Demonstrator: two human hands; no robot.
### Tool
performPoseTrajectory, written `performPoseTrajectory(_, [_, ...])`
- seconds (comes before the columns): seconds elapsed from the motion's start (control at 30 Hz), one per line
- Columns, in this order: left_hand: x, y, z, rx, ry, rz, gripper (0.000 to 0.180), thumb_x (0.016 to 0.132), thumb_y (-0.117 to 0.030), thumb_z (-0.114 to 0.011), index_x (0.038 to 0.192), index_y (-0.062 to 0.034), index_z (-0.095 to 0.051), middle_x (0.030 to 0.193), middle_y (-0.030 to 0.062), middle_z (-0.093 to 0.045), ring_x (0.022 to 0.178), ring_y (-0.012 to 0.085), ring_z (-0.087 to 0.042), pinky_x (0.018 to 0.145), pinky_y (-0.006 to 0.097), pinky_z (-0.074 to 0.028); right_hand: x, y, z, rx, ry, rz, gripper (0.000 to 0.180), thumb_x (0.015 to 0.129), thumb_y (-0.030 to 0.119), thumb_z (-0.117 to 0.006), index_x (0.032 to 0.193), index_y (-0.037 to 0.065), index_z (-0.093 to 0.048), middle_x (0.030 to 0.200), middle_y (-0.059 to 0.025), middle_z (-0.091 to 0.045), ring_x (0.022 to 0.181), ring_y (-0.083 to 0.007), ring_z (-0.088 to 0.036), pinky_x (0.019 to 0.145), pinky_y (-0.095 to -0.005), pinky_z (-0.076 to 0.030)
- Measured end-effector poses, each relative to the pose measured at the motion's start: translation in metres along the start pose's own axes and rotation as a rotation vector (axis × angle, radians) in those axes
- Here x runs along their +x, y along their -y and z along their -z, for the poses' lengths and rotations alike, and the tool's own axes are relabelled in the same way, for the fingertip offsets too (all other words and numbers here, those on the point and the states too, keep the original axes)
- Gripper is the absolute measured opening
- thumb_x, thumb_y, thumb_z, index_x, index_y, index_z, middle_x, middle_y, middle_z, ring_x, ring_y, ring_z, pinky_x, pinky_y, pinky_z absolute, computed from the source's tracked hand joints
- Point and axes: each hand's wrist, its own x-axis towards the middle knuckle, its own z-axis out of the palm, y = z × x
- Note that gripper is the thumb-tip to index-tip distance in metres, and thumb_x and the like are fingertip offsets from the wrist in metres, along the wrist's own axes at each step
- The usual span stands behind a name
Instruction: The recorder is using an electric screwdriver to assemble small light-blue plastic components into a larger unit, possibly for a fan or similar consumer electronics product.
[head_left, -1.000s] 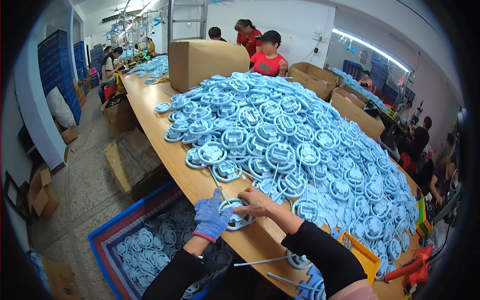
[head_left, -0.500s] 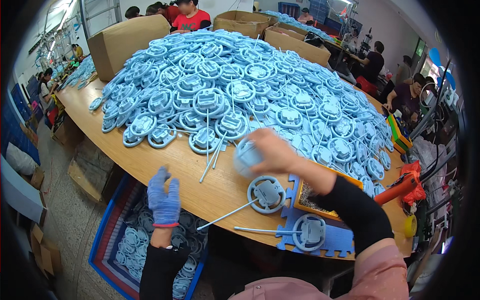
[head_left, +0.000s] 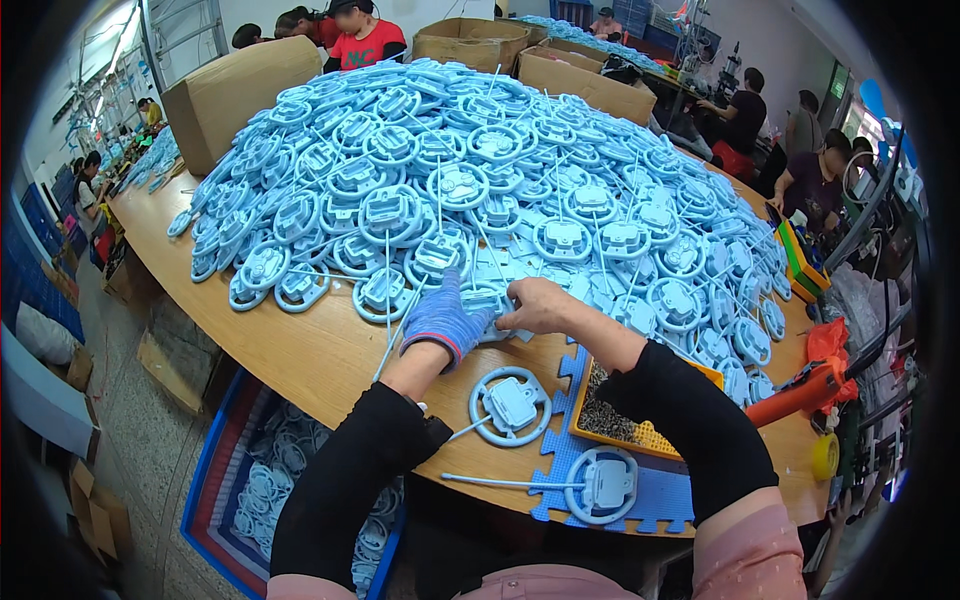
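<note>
Count: one blue wheel (head_left: pixel 485 299) pinched in your right hand (head_left: pixel 543 306); left hand (head_left: pixel 446 322) touching, can't tell grip; two wheels (head_left: pixel 512 403) (head_left: pixel 606 485) nearer you.

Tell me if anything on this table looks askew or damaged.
No clear damage shows. One light-blue wheel on the blue mat looks slightly askew, its rod jutting past the mat's edge. Oddly, only the left hand is gloved.
</note>
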Motion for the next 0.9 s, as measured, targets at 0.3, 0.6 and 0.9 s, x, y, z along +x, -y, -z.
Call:
performPoseTrajectory(0.3, [0.012,0.011,-0.011,-0.727,-0.042,0.052,0.086,0.071,-0.022,-0.08,0.138,0.0044,-0.034,0.126,0.019,-0.053,0.105,0.026,-0.06,0.084,0.03,-0.051,-0.034,-0.045,0.024,-0.118,0.006,-0.123,0.045,0.069,0.033,-0.074,0.1,0.002,-0.065,0.097,-0.0195,-0.067,0.093,-0.0345,-0.064,0.08,-0.041,-0.052])
performPoseTrajectory(0.6, [-0.071,0.014,0.031,-1.621,0.442,-0.078,0.057,0.079,-0.01,-0.071,0.129,-0.0002,-0.044,0.114,0.0125,-0.06,0.101,0.0211,-0.063,0.084,0.033,-0.055,-0.048,-0.07,0.012,0.13,-0.338,0.042,0.019,0.078,0.017,-0.057,0.092,0.009,-0.066,0.085,-0.0174,-0.067,0.08,-0.0362,-0.064,0.074,-0.0428,-0.052])
performPoseTrajectory(0.9, [-0.064,0.025,0.035,-1.551,0.066,-0.134,0.045,0.083,-0.01,-0.071,0.122,-0.0049,-0.048,0.105,0.0072,-0.059,0.094,0.0164,-0.061,0.077,0.028,-0.053,-0.099,0.054,0.054,0.46,-0.313,0.573,0.025,0.08,0.001,-0.064,0.104,0.005,-0.065,0.094,-0.0106,-0.057,0.085,-0.0233,-0.06,0.077,-0.0324,-0.049])
